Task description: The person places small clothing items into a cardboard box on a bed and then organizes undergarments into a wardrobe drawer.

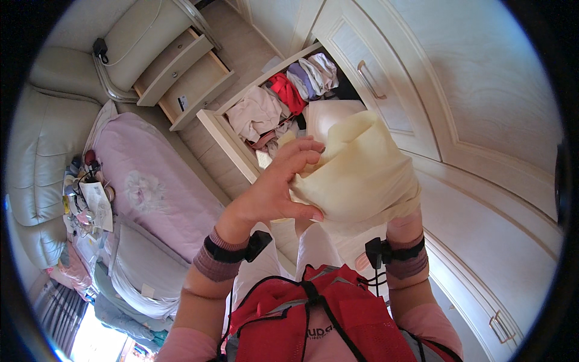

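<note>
A pale yellow cloth (357, 176), thin and loosely bunched, is held up in front of me. My left hand (289, 176) is at its left side, thumb below and fingers curled above, gripping the fabric. From the right, my right forearm runs up into the cloth, which hides my right hand; only the wrist (405, 226) shows. Beyond the cloth an open drawer (233, 147) holds clothes: a pale pink garment (255, 113), a red garment (288, 92) and several folded white and purple pieces (312, 74). A cream smooth item (332, 115) lies partly behind the cloth.
A cream wardrobe (488, 104) with metal handles rises on the right. At upper left stands a nightstand with two pulled-out drawers (194, 88). To the left, a bed carries a pink floral cover (167, 163), a grey pillow (149, 244) and cluttered small items (88, 203).
</note>
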### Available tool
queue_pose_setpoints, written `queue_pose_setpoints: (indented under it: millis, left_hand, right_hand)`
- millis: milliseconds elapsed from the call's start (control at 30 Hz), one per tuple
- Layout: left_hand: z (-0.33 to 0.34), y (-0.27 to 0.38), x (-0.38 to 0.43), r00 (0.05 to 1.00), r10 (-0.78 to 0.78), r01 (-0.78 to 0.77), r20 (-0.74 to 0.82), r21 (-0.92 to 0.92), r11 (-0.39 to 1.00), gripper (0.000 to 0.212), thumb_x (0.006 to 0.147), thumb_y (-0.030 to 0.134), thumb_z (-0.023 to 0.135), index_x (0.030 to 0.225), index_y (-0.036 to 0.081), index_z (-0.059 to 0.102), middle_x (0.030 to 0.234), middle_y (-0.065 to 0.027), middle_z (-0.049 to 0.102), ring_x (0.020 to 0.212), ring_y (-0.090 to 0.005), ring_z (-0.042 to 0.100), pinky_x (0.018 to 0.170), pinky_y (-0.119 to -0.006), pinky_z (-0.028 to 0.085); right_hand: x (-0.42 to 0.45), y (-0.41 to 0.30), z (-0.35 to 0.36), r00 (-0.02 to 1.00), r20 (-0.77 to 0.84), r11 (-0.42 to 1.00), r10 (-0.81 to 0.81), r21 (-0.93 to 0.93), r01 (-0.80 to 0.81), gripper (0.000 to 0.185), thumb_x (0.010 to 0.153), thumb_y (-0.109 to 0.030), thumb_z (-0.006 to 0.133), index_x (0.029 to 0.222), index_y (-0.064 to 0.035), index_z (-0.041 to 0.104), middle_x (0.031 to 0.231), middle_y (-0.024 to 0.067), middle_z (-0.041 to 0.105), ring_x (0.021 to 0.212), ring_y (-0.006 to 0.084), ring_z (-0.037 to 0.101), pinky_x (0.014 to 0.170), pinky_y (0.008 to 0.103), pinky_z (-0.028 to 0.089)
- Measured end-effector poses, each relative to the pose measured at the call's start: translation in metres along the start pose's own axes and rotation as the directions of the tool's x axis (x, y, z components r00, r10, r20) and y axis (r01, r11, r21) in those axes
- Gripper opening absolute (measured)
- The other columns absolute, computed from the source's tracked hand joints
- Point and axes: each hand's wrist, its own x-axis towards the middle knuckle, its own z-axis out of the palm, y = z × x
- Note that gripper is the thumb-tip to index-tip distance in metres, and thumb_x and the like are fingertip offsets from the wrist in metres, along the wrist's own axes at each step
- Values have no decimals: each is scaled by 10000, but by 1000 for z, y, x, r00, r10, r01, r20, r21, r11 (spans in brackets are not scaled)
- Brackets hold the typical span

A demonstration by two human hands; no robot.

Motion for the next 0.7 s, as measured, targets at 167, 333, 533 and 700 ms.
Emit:
queue_pose_setpoints:
  millis: [167, 333, 533, 700]
  left_hand:
    - [9, 7, -2, 966, -230, 260, 121, -430, 865, 544, 730, 199, 820, 1180, 30, 565, 1149, -76, 607, 1027, -143, 556, 878, -291, 447]
    - [2, 5, -10, 908, -315, 419, 277, -569, 708, 346, 870, 132, 686, 1170, -2, 578, 1042, -30, 650, 931, -76, 572, 818, -239, 466]
    - [5, 13, 0, 861, -499, 234, -98, -795, 560, 274, 936, 84, 575, 1195, -5, 561, 1091, -32, 637, 961, -100, 590, 852, -262, 480]
    - [13, 10, 11, 800, -492, 57, -344, -772, 633, 270, 944, 65, 548, 1206, 2, 538, 1124, -39, 622, 989, -115, 592, 864, -261, 478]
  right_hand:
    - [25, -7, 9, 995, -72, 985, -63, -166, 50, 437, 922, -195, 585, 1290, 23, 492, 1252, 140, 585, 1101, 235, 600, 931, 391, 493]
    - [45, -12, 8, 981, -188, 989, 47, -130, -72, 429, 930, -211, 565, 1287, 18, 498, 1226, 114, 601, 1059, 205, 615, 917, 339, 495]
    - [54, 12, -18, 880, -357, 948, 313, 169, -269, 400, 902, -202, 601, 1255, -54, 484, 1156, 113, 584, 1044, 247, 577, 890, 423, 476]
    - [47, 35, -4, 842, -129, 838, 524, 256, -482, 415, 902, -268, 622, 1268, -124, 489, 1200, 110, 559, 1084, 275, 569, 891, 480, 473]
